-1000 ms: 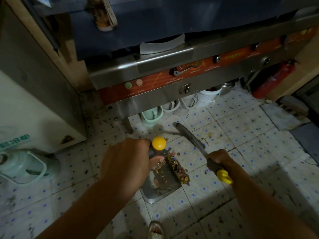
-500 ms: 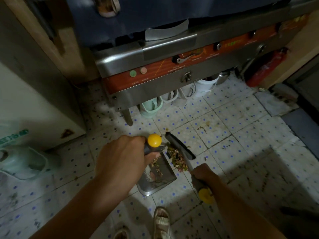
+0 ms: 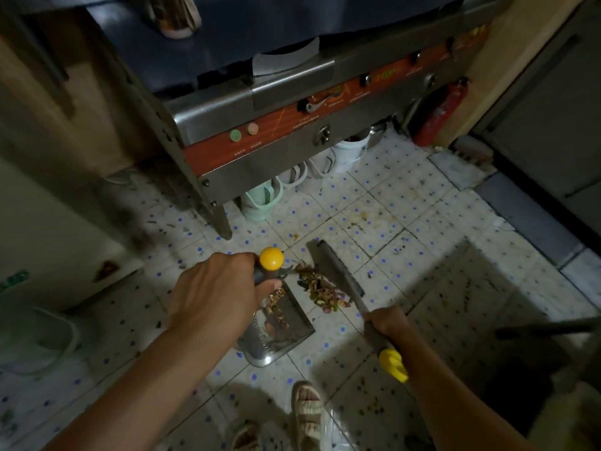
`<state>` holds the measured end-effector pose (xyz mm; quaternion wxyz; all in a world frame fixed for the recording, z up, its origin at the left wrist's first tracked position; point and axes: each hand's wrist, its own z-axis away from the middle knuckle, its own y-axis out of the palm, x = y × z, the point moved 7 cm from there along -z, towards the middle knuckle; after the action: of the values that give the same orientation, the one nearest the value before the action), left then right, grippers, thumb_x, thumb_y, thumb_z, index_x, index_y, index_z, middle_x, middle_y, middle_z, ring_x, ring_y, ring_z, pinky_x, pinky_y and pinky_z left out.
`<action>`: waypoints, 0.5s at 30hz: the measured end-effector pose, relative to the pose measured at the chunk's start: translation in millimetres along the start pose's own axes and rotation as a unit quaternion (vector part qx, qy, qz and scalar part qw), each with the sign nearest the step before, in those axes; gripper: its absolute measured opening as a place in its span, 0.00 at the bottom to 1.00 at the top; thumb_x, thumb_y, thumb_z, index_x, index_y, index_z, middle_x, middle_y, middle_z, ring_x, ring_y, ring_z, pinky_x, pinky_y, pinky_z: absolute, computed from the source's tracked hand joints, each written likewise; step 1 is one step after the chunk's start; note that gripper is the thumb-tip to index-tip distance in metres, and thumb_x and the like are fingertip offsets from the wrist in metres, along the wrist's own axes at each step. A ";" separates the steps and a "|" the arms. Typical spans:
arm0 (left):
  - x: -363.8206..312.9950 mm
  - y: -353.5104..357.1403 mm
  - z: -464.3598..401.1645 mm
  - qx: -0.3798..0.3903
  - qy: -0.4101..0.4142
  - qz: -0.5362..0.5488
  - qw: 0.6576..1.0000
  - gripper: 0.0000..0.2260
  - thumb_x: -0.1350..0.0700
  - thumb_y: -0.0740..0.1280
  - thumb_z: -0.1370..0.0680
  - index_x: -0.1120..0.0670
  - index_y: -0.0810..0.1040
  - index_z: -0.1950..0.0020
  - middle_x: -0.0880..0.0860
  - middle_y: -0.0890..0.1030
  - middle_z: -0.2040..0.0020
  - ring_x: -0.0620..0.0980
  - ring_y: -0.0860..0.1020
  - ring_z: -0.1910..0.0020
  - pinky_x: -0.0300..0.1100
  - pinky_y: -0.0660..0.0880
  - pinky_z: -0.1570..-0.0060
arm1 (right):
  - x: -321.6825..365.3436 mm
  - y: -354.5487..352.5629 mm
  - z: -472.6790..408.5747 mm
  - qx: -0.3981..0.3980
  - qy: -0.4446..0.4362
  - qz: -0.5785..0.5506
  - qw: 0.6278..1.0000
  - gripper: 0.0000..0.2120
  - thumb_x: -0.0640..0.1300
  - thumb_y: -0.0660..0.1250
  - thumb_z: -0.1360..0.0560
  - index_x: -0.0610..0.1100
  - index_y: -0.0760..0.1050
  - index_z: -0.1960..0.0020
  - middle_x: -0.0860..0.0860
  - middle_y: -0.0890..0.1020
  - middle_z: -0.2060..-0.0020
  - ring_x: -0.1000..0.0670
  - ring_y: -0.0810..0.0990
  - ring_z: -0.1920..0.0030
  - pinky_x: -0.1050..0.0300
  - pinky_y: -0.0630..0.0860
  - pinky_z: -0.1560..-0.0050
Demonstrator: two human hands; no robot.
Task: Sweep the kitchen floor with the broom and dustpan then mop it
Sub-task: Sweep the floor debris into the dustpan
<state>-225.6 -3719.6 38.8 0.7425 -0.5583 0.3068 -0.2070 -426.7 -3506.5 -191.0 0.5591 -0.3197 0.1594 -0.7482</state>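
On the tiled kitchen floor (image 3: 406, 222) we are mid-sweep, mopping not yet begun: the metal dustpan (image 3: 286, 333) lies flat before the stove, some scraps already in it. Our left hand (image 3: 214, 297) grips its yellow-knobbed handle, our right hand (image 3: 387, 322) clasps the broom (image 3: 338, 278), bristles just beside the scrap pile (image 3: 320, 291). Next, we judge, comes a short stroke pushing the pile onto the pan.

Left hand (image 3: 214, 297): back of hand up, fingers curled round the grey, yellow-knobbed dustpan handle (image 3: 268, 266) — forearm extended from lower left. Right hand (image 3: 385, 322): fingers wrapped round the grey, yellow-ended brush handle (image 3: 385, 348) — forearm extended from lower right. Hands near, apart.
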 end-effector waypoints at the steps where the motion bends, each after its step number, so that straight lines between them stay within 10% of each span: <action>1: 0.8 0.4 -0.3 -0.002 0.001 -0.004 1.000 0.14 0.35 0.60 0.25 0.45 0.72 0.55 0.48 0.79 0.56 0.49 0.75 0.59 0.39 0.64 0.65 | -2.6 -4.4 1.4 -0.012 0.006 -0.013 1.000 0.12 0.42 0.65 0.22 0.33 0.75 0.46 0.40 0.77 0.51 0.48 0.76 0.58 0.57 0.74 0.60; 4: 0.7 1.9 -3.5 -0.009 0.000 -0.015 1.000 0.15 0.35 0.60 0.25 0.46 0.75 0.52 0.48 0.79 0.57 0.50 0.78 0.57 0.39 0.65 0.65 | -12.1 -19.2 -4.9 -0.048 0.019 -0.098 0.994 0.13 0.37 0.66 0.24 0.28 0.75 0.44 0.35 0.79 0.46 0.38 0.79 0.47 0.50 0.77 0.45; 8: -3.5 8.8 -11.7 -0.003 0.000 -0.035 0.999 0.15 0.34 0.60 0.26 0.45 0.72 0.57 0.46 0.70 0.68 0.47 0.71 0.65 0.38 0.61 0.72 | -18.3 -39.6 -20.1 -0.049 0.013 -0.191 0.980 0.05 0.29 0.62 0.24 0.30 0.72 0.49 0.39 0.76 0.63 0.45 0.74 0.67 0.65 0.73 0.78; 15: -12.2 20.9 -29.4 0.007 -0.011 -0.042 0.999 0.16 0.34 0.60 0.26 0.46 0.66 0.62 0.45 0.65 0.70 0.46 0.69 0.65 0.39 0.60 0.71 | -19.8 -34.0 -63.0 0.006 0.016 -0.239 0.971 0.03 0.27 0.60 0.24 0.31 0.72 0.54 0.39 0.73 0.61 0.47 0.73 0.70 0.61 0.73 0.75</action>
<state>-255.4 -3726.3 16.0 0.7407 -0.5674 0.2733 -0.2339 -489.7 -3484.4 -223.6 0.3635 -0.3334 0.0826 -0.8660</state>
